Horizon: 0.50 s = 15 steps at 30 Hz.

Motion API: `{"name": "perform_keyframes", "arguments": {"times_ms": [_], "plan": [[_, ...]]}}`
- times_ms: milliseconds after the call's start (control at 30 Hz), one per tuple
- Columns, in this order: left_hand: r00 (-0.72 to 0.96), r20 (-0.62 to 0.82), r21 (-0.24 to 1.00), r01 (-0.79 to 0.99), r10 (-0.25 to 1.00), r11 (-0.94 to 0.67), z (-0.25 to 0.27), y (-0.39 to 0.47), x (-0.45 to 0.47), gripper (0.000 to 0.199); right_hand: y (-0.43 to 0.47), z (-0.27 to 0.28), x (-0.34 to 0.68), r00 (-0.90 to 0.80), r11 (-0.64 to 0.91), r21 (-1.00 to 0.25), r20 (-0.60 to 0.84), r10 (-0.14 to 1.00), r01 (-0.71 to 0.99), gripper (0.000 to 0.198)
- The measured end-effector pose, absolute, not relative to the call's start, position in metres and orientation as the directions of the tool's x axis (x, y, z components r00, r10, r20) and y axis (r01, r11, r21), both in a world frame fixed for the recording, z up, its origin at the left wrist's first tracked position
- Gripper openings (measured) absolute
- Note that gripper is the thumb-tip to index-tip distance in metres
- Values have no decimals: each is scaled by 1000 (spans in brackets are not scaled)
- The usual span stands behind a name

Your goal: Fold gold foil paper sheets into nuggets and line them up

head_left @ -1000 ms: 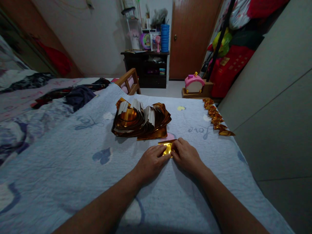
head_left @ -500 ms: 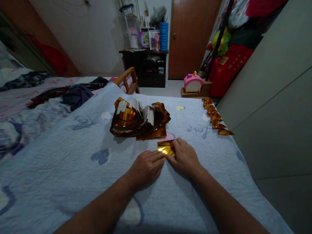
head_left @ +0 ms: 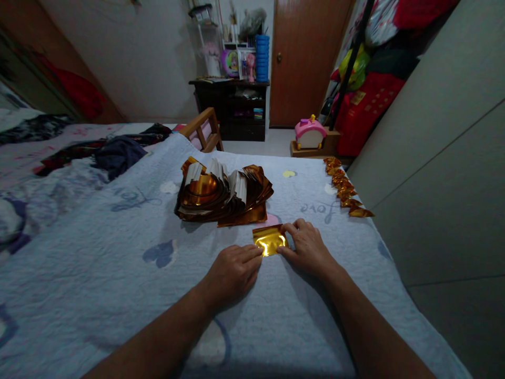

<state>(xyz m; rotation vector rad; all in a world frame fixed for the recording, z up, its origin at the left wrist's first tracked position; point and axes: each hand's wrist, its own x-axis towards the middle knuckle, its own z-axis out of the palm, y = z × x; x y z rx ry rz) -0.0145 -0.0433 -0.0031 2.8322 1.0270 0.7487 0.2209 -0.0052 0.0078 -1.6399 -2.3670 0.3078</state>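
Head view: a pale blue quilt [head_left: 158, 295] with printed hearts spreads beneath both hands. The left hand [head_left: 236, 268] lays its fingers straight and together on the near-left edge of a shiny gold sheet [head_left: 269, 237]; whether they grip is unclear. The right hand [head_left: 307, 245] has thumb and forefinger spread apart at the sheet's right end. Just beyond sits a curled gold-and-white paper stack [head_left: 203, 189]. Script on the quilt to its right reads "Love". Folded gold pieces [head_left: 343, 185] line the right edge. Farther off are a pink toy [head_left: 310, 132], a red box [head_left: 366, 108] with gold marks too small to read, a dark cabinet [head_left: 209, 105] and a brown door [head_left: 307, 63].
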Motion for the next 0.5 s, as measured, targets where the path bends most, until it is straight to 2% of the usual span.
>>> {"name": "perform_keyframes", "arguments": {"times_ms": [300,500], "plan": [[676,399,202,595,620,-778,-6,-42,-18,22,2,-1,243,-345,342,-360,57,937,868,38],[632,415,288,590,654,-754,-4,-39,-15,20,5,-4,250,-336,375,-469,169,927,799,23]]}}
